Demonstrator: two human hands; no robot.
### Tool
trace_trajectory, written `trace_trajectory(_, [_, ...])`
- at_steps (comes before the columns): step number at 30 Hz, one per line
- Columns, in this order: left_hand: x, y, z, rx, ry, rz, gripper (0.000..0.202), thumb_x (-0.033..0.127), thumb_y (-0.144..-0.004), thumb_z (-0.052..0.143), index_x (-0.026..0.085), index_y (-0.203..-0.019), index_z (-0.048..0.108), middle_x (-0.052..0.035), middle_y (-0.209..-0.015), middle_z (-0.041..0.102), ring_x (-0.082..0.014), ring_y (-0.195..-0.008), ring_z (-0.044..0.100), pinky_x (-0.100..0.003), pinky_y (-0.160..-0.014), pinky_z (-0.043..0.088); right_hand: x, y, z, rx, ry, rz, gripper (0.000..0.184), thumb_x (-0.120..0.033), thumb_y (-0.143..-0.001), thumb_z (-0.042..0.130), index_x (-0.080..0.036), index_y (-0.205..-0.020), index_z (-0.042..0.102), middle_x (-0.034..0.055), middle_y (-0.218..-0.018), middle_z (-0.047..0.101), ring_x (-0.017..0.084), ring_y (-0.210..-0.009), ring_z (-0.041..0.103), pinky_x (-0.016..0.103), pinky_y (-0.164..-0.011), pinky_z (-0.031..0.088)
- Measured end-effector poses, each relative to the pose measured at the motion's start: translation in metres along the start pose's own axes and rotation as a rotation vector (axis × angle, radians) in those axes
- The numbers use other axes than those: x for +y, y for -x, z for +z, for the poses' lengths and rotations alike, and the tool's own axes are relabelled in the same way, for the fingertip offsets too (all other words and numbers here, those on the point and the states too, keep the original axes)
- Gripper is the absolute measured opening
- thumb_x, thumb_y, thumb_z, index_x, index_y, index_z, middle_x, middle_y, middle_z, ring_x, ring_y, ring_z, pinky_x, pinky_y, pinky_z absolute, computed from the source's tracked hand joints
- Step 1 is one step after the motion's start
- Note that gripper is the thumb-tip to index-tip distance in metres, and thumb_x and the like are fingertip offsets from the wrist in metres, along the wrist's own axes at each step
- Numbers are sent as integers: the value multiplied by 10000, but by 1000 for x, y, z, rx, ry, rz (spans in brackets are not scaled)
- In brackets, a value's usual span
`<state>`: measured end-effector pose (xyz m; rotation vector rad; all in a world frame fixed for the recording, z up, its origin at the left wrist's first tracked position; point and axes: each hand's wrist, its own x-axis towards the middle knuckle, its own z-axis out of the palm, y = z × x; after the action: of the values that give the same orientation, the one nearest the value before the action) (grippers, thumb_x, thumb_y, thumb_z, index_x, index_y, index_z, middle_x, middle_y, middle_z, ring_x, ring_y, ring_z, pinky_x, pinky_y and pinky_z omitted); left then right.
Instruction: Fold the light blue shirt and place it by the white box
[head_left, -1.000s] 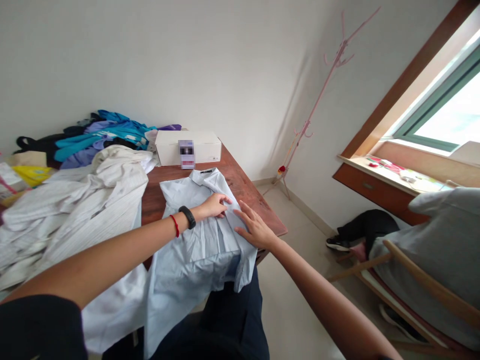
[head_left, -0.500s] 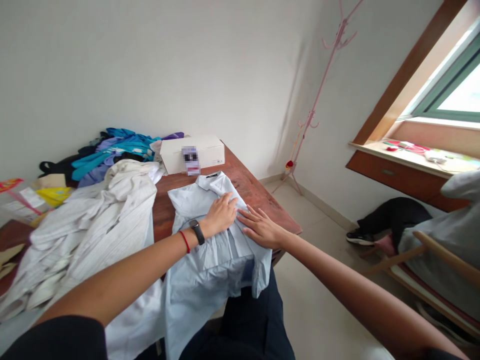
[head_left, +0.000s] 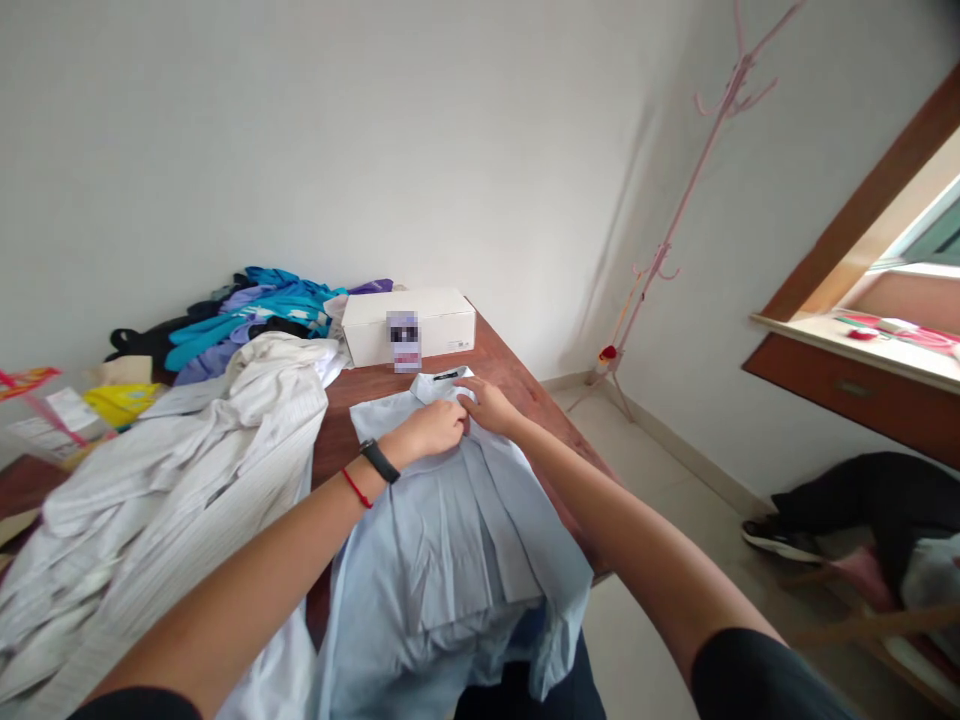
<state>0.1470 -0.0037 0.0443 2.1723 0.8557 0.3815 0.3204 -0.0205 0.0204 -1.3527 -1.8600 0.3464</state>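
At the wooden table's [head_left: 525,383] left edge, a heap of white striped garments [head_left: 172,470] spills toward me. Behind it, along the far edge by the wall, lie a yellow bag [head_left: 124,400] and a pile of blue and teal clothes [head_left: 247,310]. A white box [head_left: 409,325] sits at the far edge, just beyond the shirt's collar [head_left: 442,383].

The light-blue shirt [head_left: 450,540] lies flat down the middle of the table, collar away from me. Its lower part hangs over the near edge onto my lap.

My left hand [head_left: 431,428] has a black band [head_left: 379,461] and a red string [head_left: 356,487] at the wrist. It rests on the shirt just below the collar, fingers curled and pressed together on the cloth. My right hand [head_left: 487,405] comes in from the table's right edge to meet it, the two hands touching. Its fingertips are bunched and pinch the same strip of fabric at the neck. How much cloth sits inside either pinch is hidden by my knuckles.

Right of the table, a pink coat stand [head_left: 675,230] leans in the room's corner. Past it a wooden sill [head_left: 855,385] runs under the window. The dark-clothed legs [head_left: 847,495] and shoe [head_left: 780,540] of another person stretch across the floor.
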Motion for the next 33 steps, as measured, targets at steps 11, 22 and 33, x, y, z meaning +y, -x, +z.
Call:
trace_trajectory(11, [-53, -59, -24, 117, -163, 168, 448, 71, -758, 609, 206, -1185, 627, -105, -1270, 674, -285, -1244, 595, -374, -1111, 416, 39, 7, 24, 184, -203, 207, 226, -301, -890, 502, -200, -1024, 652, 83, -1050, 738, 225, -960, 691, 374, -912, 536])
trace_trajectory(22, [-71, -62, -41, 77, -96, 139, 435, 89, -736, 657, 238, -1143, 672, -64, -1268, 703, -271, -1202, 620, -322, -1063, 436, 36, 11, 19, 218, -323, 343, 221, -332, -832, 528, -197, -933, 671, -8, -686, 641, 164, -570, 568, 263, -549, 452])
trace_trajectory(33, [-73, -73, -27, 175, -122, 182, 273, 456, -816, 775, 233, -957, 709, -43, -1065, 721, -255, -1035, 635, -293, -940, 452, 30, 13, 16, 205, -423, 356, 258, -403, -824, 599, -179, -933, 666, -36, -618, 585, 127, -480, 488, 240, -469, 367])
